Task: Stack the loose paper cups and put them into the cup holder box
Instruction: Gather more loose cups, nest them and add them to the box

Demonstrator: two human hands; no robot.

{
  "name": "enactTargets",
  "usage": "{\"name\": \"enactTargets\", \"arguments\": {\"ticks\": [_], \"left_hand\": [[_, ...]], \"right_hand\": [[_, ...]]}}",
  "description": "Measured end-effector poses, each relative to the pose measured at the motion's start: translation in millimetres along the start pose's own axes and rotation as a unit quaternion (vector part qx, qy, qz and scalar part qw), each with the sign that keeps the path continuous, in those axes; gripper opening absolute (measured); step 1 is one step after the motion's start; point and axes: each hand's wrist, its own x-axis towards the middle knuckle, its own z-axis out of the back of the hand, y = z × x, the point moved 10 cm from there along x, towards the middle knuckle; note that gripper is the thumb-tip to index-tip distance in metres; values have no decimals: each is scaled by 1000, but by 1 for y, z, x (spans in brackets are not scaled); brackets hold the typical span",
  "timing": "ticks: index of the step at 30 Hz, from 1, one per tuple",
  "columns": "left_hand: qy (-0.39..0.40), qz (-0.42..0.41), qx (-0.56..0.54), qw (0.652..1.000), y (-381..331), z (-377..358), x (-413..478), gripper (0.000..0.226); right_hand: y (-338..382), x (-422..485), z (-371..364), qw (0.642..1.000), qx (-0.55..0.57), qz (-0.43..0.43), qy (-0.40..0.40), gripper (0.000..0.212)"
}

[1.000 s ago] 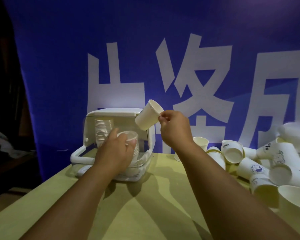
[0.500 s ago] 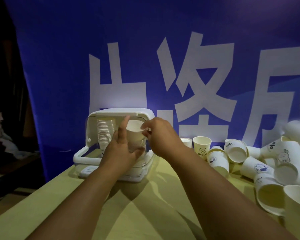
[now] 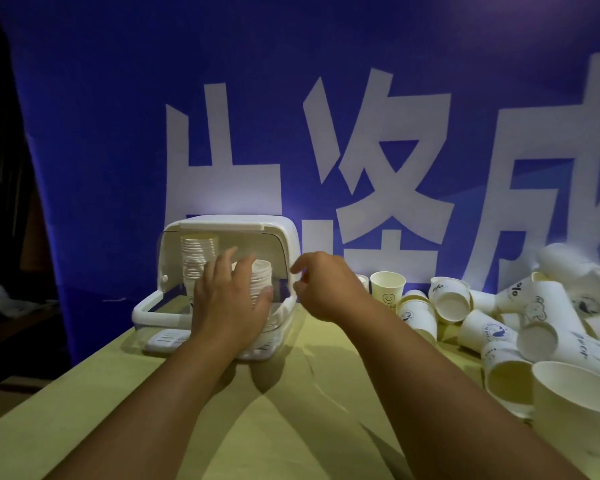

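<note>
Large blue banner (image 3: 111,126) with big white characters (image 3: 378,161) filling the upper and middle frame, pale yellow-green table (image 3: 291,431) across the bottom, dark unlit recess (image 3: 4,258) at far left, dim light, soft glow at lower centre of the banner

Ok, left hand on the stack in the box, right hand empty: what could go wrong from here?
1. The short stack gripped by the left hand inside the cup holder box could tip when released.
2. It stands close to the tall stack, which a nudge could topple.
3. The empty right hand, reaching into the jumbled loose cups, might roll some off the table.
</note>
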Motion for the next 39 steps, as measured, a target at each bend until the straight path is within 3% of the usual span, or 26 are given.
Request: {"name": "enactTargets", "arguments": {"ticks": [2,4,6,9,13,16,19,23,27,30,35,39], "left_hand": [[-72,-53,-14,996,-27,15,-8,41],[-82,-107,-54,989,-58,14,-20,29],[-30,-147,-90,985,-87,-1,-30,27],[82,-129,-105,983,-113,-35,-39,37],[212,-61,-119,968,-122,-85,-40,63],[248,-28,-132,959,-128,-115,-31,78],[251,-26,-131,959,-138,-141,-17,83],[243,-24,-89,966,-141,-174,4,86],[165,-4,-50,985,-135,-177,20,68],[135,-19,2,991,-138,-173,31,54],[134,-15,-70,988,-138,-144,23,35],[101,-5,-142,985,-133,-93,7,51]], "right_hand": [[-26,-3,21,998,-18,-49,-27,30],[-56,-11,38,993,-41,-102,-34,30],[-87,-24,51,984,-84,-154,-38,38],[-129,-43,60,959,-170,-223,-40,55],[-160,-51,62,934,-236,-267,-15,52],[-175,-51,53,935,-202,-290,-2,51],[-184,-49,46,945,-142,-295,-6,48],[-190,-43,38,945,-145,-292,23,46],[-192,-39,30,940,-146,-301,71,33],[-191,-36,33,945,-129,-296,58,42],[-180,-32,49,946,-116,-299,44,51],[-159,-25,62,956,-94,-277,37,51]]}}
